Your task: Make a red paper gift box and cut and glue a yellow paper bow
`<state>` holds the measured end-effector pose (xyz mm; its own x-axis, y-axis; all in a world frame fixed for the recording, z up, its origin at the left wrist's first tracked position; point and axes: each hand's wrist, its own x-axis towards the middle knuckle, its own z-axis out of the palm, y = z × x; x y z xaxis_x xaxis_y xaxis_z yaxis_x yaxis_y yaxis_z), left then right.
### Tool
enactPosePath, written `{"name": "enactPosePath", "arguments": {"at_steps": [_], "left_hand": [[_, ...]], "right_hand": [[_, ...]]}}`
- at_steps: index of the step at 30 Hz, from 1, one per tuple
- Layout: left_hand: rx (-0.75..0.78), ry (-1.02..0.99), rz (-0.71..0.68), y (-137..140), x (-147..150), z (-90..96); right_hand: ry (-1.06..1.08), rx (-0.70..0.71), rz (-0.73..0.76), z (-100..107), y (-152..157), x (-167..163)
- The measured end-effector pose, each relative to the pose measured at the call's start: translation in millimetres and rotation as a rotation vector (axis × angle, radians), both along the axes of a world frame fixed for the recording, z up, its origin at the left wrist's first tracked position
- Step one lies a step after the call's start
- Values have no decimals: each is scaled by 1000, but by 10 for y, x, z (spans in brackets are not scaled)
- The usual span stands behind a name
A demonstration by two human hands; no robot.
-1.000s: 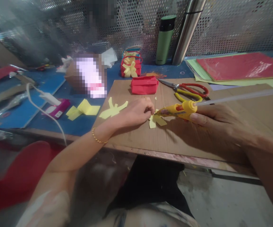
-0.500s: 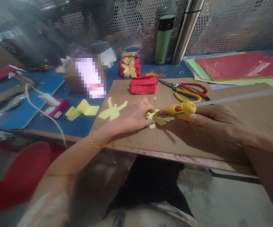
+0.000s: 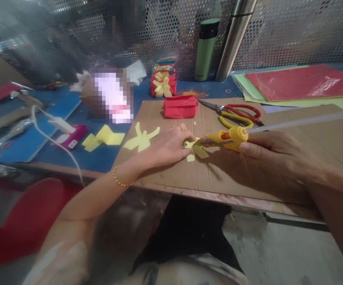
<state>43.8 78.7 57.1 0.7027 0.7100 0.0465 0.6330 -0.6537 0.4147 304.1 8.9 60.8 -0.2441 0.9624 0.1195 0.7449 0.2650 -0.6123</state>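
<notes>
My right hand (image 3: 266, 148) grips a yellow hot glue gun (image 3: 232, 138), with a long clear glue stick (image 3: 302, 120) sticking out of its back. The gun's nozzle points left and meets a pale yellow paper cutout (image 3: 201, 152) on the cardboard. With thumb and fingers closed on that cutout's left side, my left hand (image 3: 173, 144) holds it down; part of the paper is hidden under the fingers. Another yellow paper cutout (image 3: 141, 140), shaped like a bow, lies flat left of my left hand. A folded red paper piece (image 3: 180, 107) sits behind my hands.
Scissors (image 3: 231, 113) with red and yellow handles lie on the cardboard (image 3: 165, 176). Behind stand a red paper bag with yellow bow (image 3: 163, 85), a green flask (image 3: 207, 51) and coloured sheets (image 3: 302, 83). Folded yellow papers (image 3: 107, 136) and a purple power socket (image 3: 72, 137) are left.
The glue gun and my right hand have shifted very slightly to the right. My left hand stays on the paper cutout.
</notes>
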Motion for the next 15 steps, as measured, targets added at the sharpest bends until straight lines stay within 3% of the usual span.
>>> {"name": "enactPosePath", "arguments": {"at_steps": [15], "left_hand": [[4,-3,-8,30,-16,-38]], "right_hand": [[24,-9,17,-9,-7,-2]]}}
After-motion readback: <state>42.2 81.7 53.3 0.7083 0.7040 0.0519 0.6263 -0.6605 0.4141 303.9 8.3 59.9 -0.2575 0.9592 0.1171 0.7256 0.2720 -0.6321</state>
